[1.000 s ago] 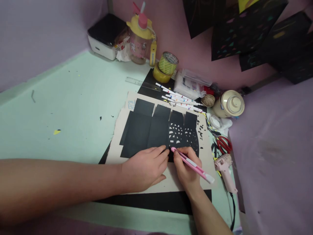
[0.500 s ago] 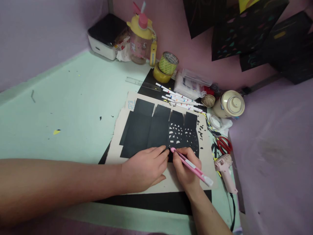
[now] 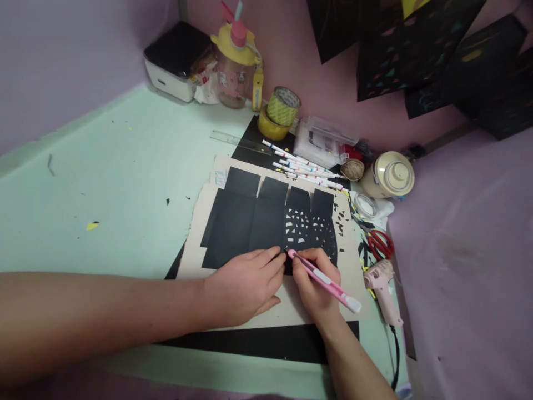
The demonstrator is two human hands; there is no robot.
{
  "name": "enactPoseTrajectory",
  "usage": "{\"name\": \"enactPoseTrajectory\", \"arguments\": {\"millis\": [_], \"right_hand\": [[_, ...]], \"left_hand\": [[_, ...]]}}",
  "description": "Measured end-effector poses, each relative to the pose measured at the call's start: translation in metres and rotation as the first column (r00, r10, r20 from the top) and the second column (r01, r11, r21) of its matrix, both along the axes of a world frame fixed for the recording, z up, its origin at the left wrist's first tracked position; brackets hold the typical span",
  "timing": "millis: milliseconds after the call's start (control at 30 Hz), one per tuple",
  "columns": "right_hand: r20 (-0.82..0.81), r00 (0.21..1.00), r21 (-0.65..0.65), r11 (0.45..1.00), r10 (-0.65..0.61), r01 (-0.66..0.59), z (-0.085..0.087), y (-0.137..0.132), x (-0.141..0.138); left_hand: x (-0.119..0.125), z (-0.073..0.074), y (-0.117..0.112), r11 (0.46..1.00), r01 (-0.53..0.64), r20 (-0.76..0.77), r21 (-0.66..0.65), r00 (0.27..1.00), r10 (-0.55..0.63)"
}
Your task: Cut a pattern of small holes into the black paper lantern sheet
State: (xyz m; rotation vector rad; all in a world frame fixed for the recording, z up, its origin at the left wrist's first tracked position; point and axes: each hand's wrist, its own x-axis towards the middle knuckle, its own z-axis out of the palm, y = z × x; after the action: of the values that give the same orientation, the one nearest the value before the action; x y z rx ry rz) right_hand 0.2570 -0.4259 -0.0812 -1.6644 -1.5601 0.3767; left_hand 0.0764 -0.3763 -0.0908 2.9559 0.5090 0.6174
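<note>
A black paper sheet point(image 3: 245, 222) with tabs along its far edge lies on a beige cardboard mat point(image 3: 200, 222). Its right panels are pierced with small cut-out shapes. My left hand point(image 3: 244, 286) rests flat on the paper's near edge, fingers stretched out and pressing it down. My right hand point(image 3: 314, 280) is closed round a pink craft knife point(image 3: 322, 278), whose tip touches the paper just beside my left fingertips.
Behind the mat lie several white markers point(image 3: 308, 169), a clear ruler point(image 3: 227, 138), tape rolls point(image 3: 280, 111), a plastic box point(image 3: 322, 141), a twine ball point(image 3: 352, 169) and a cream jar point(image 3: 391, 175). Red scissors point(image 3: 381, 244) and a pink glue gun point(image 3: 383, 286) lie at right. A drink bottle point(image 3: 234, 64) stands at the back.
The knife tip has crept a little left along the paper. The view has shifted slightly; my left hand stays pressed in place.
</note>
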Motion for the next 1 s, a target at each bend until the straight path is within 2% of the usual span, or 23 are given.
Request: {"name": "enactPoseTrajectory", "arguments": {"millis": [167,300,433,567,800,1000], "right_hand": [[-0.088,0.994,-0.091,0.994,-0.063,0.055,0.0029,0.0020,0.0037],[-0.112,0.986,-0.063,0.991,-0.123,0.117,0.0029,0.0023,0.0049],[-0.025,0.992,-0.010,0.993,-0.121,0.121,0.0015,0.0013,0.0045],[-0.004,0.995,0.016,0.995,-0.103,0.103,0.0016,0.0022,0.0047],[-0.001,0.996,0.021,0.996,-0.084,0.084,0.0053,0.0044,0.0043],[-0.049,0.996,-0.045,0.997,-0.070,0.068,0.0044,0.0030,0.0055]], "left_hand": [[0.0002,0.0014,0.0002,1.000,-0.016,-0.005,0.002,1.000,0.016],[-0.0001,0.0009,-0.0002,1.000,-0.015,-0.018,0.003,1.000,0.015],[-0.0005,0.0009,-0.0001,1.000,-0.011,-0.014,-0.020,1.000,0.011],[-0.0008,0.0018,0.0001,1.000,-0.008,-0.017,-0.017,1.000,0.008],[-0.0006,0.0016,0.0001,1.000,-0.015,-0.003,-0.013,1.000,0.015],[-0.0007,0.0012,-0.0001,1.000,-0.014,-0.008,-0.020,1.000,0.014]]}}
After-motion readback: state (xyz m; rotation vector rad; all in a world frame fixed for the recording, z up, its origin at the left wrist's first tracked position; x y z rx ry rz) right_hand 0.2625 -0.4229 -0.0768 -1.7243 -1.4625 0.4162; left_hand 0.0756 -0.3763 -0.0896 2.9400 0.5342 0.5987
